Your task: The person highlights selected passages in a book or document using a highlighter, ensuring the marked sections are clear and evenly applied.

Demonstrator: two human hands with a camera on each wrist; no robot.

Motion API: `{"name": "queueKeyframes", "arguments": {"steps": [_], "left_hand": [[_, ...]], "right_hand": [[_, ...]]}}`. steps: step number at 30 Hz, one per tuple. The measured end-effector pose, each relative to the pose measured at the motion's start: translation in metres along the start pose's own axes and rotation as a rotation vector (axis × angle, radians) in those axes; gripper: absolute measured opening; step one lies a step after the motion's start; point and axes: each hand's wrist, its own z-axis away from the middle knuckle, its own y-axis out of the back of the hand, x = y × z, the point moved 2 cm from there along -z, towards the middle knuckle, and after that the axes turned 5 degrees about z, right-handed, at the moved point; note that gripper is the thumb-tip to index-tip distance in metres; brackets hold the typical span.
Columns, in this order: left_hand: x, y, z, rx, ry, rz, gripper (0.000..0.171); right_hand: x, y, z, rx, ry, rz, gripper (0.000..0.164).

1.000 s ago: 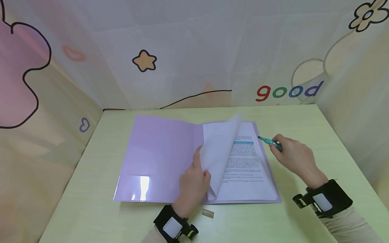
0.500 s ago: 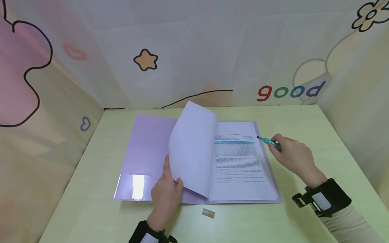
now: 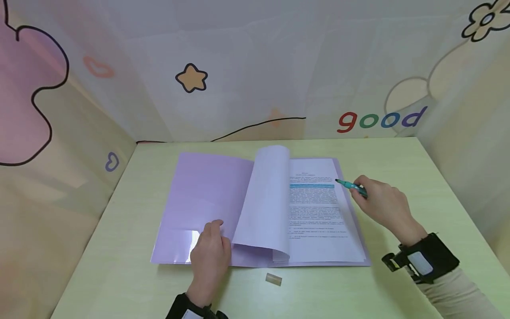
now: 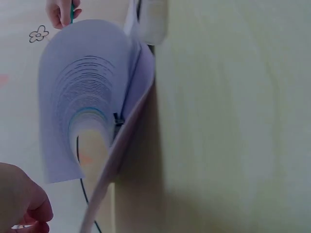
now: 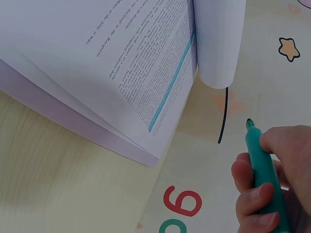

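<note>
A lilac folder (image 3: 207,190) lies spread on the table, with printed sheets in its right half. The turned sheet (image 3: 264,195) curls up and over toward the left, its free edge raised. Beneath it, the printed page (image 3: 318,248) bears a blue highlighted line (image 5: 170,82). My left hand (image 3: 210,254) is over the left cover, just left of the curled sheet, fingers loosely bent and holding nothing. To the right of the folder, my right hand (image 3: 385,208) grips a teal highlighter (image 5: 260,167), its dark tip uncapped and pointing at the page's right edge.
A small brownish rectangular piece (image 3: 273,279) lies on the pale wood-grain table (image 3: 318,294) in front of the folder. Behind the table hangs a printed cloth backdrop (image 3: 255,66), with further cloth at both sides.
My left hand swept left with the sheet, then came away from it, its forefinger now bent. The sheet has sprung partway back to the right. My right hand has barely moved.
</note>
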Motion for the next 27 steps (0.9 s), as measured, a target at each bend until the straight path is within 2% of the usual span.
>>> {"name": "queueKeyframes", "arguments": {"steps": [3,6,8,11,13,16,18,21,27], "left_hand": [[0.007,0.005,-0.008,0.024,-0.083,0.016,0.03],[0.02,0.009,-0.019,-0.019,-0.205,0.061,0.028],[0.033,0.009,-0.026,-0.089,-0.315,0.095,0.027],[0.055,0.004,-0.03,-0.23,-0.489,0.123,0.031],[0.069,-0.003,-0.03,-0.319,-0.594,0.102,0.033],[0.088,-0.014,-0.03,-0.435,-0.713,0.032,0.034],[0.098,-0.021,-0.03,-0.5,-0.77,-0.031,0.034],[0.113,-0.03,-0.034,-0.603,-0.822,-0.117,0.034],[0.134,-0.038,-0.041,-0.862,-0.85,-0.238,0.038]], "right_hand": [[0.0,0.001,0.001,-0.002,0.003,0.002,0.02],[0.0,0.001,0.001,-0.005,0.004,0.0,0.02],[0.0,0.002,0.001,-0.001,0.006,0.001,0.02],[0.0,0.002,0.001,0.007,0.012,0.0,0.02],[-0.001,0.002,0.001,0.008,0.016,0.002,0.02],[-0.002,0.001,0.0,0.004,0.019,0.001,0.02],[-0.002,0.001,-0.001,-0.002,0.021,-0.001,0.021],[-0.004,-0.001,-0.002,-0.019,0.024,-0.008,0.022],[-0.01,-0.005,-0.007,-0.05,0.045,-0.007,0.024]]}}
